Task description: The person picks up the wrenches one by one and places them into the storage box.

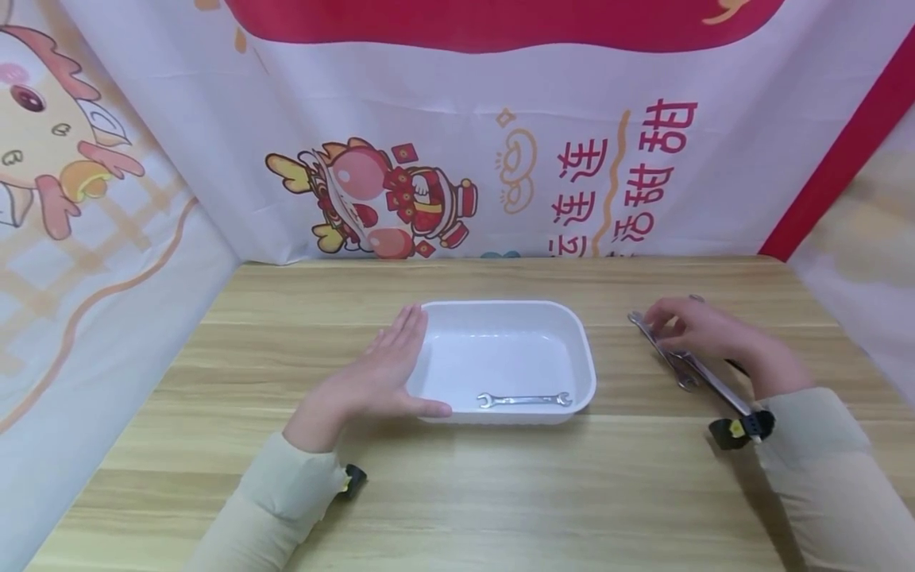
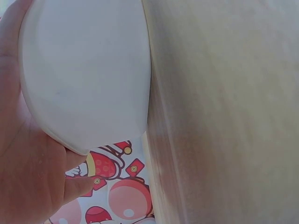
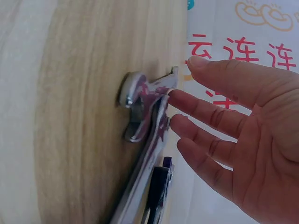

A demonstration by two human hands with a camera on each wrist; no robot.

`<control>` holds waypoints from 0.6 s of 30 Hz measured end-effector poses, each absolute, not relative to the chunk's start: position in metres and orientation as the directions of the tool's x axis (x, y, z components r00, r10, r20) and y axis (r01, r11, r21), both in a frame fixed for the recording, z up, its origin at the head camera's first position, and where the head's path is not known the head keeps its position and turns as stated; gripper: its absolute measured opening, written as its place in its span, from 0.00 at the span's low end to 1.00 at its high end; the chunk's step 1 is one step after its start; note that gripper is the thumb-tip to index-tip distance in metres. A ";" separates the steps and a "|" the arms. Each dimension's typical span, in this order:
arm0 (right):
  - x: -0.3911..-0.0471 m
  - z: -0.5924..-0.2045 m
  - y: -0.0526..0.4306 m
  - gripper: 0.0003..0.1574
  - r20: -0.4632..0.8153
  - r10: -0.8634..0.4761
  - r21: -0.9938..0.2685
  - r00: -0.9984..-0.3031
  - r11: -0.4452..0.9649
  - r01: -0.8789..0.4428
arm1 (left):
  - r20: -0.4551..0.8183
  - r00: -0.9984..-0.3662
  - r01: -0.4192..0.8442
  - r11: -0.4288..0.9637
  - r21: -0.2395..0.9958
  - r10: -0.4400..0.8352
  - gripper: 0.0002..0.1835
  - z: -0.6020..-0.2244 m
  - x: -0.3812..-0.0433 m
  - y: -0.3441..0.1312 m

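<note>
My left hand (image 1: 379, 377) rests along the left side of a white plastic tray (image 1: 589, 369), fingers straight at its rim and thumb over the near edge. Inside the tray, along its near wall, lies a small open-ended wrench (image 1: 525, 400). To the right of the tray my right hand (image 1: 704, 330) hovers over a group of metal tools, thumb and fingers apart. In the right wrist view the fingertips come right to a shiny wrench (image 3: 142, 102). A longer metal tool (image 1: 720, 387) runs beside it towards the wrist, partly covered by the hand.
A dark-handled tool (image 3: 158, 184) lies beside the wrenches, mostly hidden by the right arm in the head view. Printed cloth (image 1: 443, 87) stands behind the wooden table (image 1: 500, 485) and along both sides. Both wrists wear black straps.
</note>
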State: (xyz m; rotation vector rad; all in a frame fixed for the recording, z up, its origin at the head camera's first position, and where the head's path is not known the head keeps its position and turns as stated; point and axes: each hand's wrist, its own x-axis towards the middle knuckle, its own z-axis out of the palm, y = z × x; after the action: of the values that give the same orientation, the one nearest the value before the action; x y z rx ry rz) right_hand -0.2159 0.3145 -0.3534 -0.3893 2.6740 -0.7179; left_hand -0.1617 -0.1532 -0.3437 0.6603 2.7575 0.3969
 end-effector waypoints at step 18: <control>-0.218 -0.363 0.297 0.20 -0.210 -0.403 -0.470 -0.891 0.840 -0.270 | -0.184 -0.860 0.407 0.856 0.319 0.477 0.74 -0.344 -0.161 -0.154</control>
State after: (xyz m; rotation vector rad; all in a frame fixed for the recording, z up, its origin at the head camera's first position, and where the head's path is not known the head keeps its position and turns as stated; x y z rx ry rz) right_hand -0.2184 0.2974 -0.3629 -0.5098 2.7182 -0.6303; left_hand -0.1606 -0.1537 -0.3445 0.6726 2.7750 0.3945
